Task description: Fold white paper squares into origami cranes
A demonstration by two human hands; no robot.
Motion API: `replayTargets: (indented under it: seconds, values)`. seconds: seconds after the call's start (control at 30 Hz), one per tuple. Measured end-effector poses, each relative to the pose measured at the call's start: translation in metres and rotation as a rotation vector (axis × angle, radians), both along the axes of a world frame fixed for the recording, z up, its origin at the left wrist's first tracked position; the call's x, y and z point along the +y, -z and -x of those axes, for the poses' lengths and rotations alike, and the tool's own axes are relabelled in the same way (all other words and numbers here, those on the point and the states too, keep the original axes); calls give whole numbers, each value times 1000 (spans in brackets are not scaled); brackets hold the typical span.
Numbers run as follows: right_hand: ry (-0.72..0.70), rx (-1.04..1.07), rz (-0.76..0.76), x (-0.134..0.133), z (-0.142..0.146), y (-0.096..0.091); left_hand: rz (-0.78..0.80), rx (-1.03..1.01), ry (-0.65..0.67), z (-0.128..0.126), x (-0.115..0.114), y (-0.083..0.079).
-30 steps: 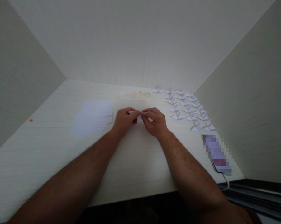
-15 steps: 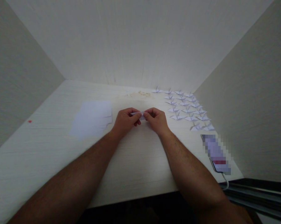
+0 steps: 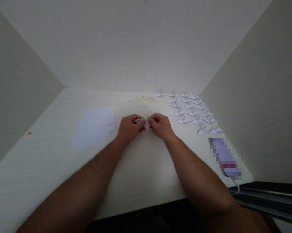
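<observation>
Between my two hands is a small piece of folded white paper (image 3: 147, 122), pinched at both sides above the middle of the table. My left hand (image 3: 132, 125) grips its left part between thumb and fingers, with a pointed tip showing past the thumb. On the other side, my right hand (image 3: 160, 124) pinches the right end. The fingers cover much of the paper, so its exact folds are hidden. Several white paper cranes (image 3: 183, 120) stand in rows to the right of my right hand.
Left of my hands lies a spread stack of white paper sheets (image 3: 94, 126). A phone (image 3: 223, 155) with a white cable (image 3: 236, 186) rests near the right edge. Walls enclose the white table (image 3: 141, 174) at the back and sides. A red spot (image 3: 29, 133) marks the far left.
Both hands keep their pinch on the folded paper, with the fingers shifted only slightly. The whole view has tilted a little; the cranes and sheets lie as before.
</observation>
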State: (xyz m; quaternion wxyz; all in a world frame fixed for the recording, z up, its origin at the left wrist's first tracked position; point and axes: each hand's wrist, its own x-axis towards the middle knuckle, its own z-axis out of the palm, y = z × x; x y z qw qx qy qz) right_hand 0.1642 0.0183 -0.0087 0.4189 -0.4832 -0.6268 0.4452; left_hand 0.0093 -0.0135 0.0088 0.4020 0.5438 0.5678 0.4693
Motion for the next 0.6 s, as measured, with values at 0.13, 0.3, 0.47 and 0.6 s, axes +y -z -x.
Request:
replayTargets:
  seconds: [0.13, 0.3, 0.47, 0.6]
  values:
    - [8, -32, -44, -1, 0, 0, -5, 31, -23, -1, -1, -2]
    - [16, -53, -62, -3, 1, -3, -58, 125, -67, 0, 1, 2]
    - [16, -60, -74, -5, 1, -6, -82, 139, -61, 2, 4, 6]
    - [25, -123, -115, -4, 2, -4, -56, 170, -68, 3, 4, 4]
